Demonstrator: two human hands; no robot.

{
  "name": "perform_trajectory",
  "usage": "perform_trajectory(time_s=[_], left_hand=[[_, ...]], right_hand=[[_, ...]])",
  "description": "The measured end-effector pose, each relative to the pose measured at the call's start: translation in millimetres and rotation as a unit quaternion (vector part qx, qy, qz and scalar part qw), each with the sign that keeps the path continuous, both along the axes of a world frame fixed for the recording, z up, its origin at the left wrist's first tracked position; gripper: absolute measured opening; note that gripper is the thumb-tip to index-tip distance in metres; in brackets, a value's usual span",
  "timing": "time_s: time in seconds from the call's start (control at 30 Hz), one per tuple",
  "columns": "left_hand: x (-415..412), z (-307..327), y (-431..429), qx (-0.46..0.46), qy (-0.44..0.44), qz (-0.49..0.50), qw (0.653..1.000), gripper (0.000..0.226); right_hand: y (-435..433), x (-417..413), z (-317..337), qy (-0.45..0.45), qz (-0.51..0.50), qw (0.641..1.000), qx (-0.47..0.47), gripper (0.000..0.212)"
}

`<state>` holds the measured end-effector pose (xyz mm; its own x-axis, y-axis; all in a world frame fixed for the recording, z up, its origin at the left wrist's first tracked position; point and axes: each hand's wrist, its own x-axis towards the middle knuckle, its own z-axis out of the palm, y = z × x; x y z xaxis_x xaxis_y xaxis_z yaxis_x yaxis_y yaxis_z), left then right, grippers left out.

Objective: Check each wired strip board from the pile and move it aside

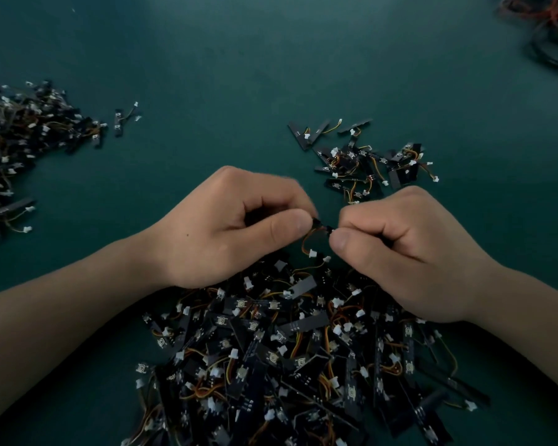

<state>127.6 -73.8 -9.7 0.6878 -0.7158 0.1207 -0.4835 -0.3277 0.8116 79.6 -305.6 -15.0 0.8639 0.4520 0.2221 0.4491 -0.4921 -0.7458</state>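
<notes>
A big pile of black wired strip boards (290,358) with orange wires and white plugs lies at the near middle of the dark green table. Just above it, my left hand (226,226) and my right hand (403,249) pinch the two ends of one small black strip board (322,226) between thumb and fingers. Its orange wire (305,243) loops down to a white plug. Most of the board is hidden by my fingertips.
A smaller group of strip boards (364,159) lies beyond my right hand. A large heap of strip boards (16,146) spreads along the left edge, with one stray board (119,122) beside it. A tangle of red and black wires (548,24) sits at the far right corner.
</notes>
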Motion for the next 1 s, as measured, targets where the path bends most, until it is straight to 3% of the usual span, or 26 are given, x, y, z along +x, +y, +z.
perform_trajectory(time_s=[0.13, 0.23, 0.4, 0.53, 0.73, 0.87, 1.0], left_hand=[[-0.5, 0.6, -0.3, -0.019, 0.021, 0.033, 0.999, 0.031], [-1.1, 2.8, 0.6, 0.037, 0.012, -0.011, 0.999, 0.023], [-3.0, 4.5, -0.5, 0.102, -0.069, -0.067, 0.990, 0.018], [-3.6, 5.4, -2.2, 0.089, -0.060, -0.071, 0.992, 0.005], [-4.0, 5.2, -4.6, 0.100, -0.060, -0.054, 0.992, 0.012], [-2.3, 3.2, -2.0, 0.051, -0.006, -0.010, 0.999, 0.010], [-0.8, 2.2, -0.9, -0.001, 0.014, 0.000, 1.000, 0.012]], right_hand=[[-3.0, -1.8, -0.5, -0.035, -0.068, 0.991, 0.113, 0.033], [-4.2, -2.2, -0.6, -0.025, -0.100, 0.984, 0.146, 0.025], [-3.3, -2.0, -0.9, -0.006, -0.069, 0.994, 0.079, 0.026], [-1.2, -1.9, 0.5, -0.001, -0.044, 0.999, 0.016, 0.020], [-0.2, -1.1, 1.4, 0.007, -0.046, 0.999, 0.003, 0.022], [0.9, -2.7, 3.9, 0.026, -0.036, 0.999, 0.030, 0.028], [3.3, -2.4, 4.2, 0.013, -0.028, 0.999, -0.021, 0.029]])
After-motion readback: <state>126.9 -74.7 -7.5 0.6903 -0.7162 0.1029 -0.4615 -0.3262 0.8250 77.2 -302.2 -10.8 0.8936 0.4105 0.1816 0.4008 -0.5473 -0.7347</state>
